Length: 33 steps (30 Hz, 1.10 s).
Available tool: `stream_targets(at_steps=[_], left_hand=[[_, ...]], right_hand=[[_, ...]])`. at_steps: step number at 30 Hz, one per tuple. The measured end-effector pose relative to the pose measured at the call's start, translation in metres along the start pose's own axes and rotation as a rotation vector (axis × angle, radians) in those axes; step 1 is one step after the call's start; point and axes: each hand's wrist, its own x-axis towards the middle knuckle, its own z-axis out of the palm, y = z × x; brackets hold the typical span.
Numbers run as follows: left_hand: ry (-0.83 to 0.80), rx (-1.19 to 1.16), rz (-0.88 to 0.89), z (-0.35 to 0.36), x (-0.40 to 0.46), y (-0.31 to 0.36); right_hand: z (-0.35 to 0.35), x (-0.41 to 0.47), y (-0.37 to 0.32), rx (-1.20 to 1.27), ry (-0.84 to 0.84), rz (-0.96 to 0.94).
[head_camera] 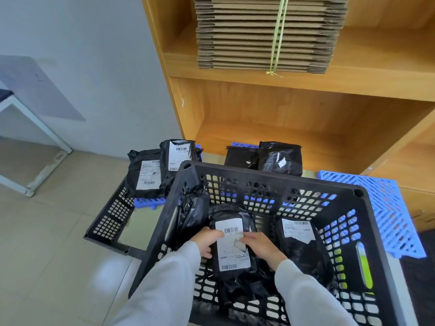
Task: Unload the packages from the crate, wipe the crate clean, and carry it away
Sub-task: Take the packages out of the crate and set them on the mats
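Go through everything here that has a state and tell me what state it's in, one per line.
Crate: upright, not yet emptied.
Middle package: in the crate, held by both hands.
Left hand: gripping that package.
Right hand: gripping that package.
Right package: lying in the crate.
Cardboard stack: flattened, tied, shelved.

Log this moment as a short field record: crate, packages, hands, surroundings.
crate: black crate, packages inside
held package: labelled black package, gripped by left hand and right hand
other contents: labelled package at right wall; black bag at left wall
unloaded: four black packages beyond the crate
shelf: bundled flat cardboard
wiping: not begun
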Motion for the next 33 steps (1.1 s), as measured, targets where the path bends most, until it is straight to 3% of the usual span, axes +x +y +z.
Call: stream_targets(at_steps=[13, 20, 27, 33], left_hand=[[-0.018, -0.134, 0.086, 0.004, -0.041, 0.000], [-0.041, -0.342, 0.237, 0.009, -0.080, 0.005], [-0.162, -0.234, 0.337, -0.010, -0.122, -0.002], [-0.008, -0.283, 0.492, -0.037, -0.146, 0.004]], right_hand=[[-0.023, -0.029, -0.006, 0.173, 0.185, -0.061], [-0.041, -0.067, -0.018, 0.343, 0.116, -0.140], [-0.050, -0.100, -0.040, 0.372, 0.037, -0.219], [-0.039, -0.115, -0.075, 0.339, -0.020, -0.335]])
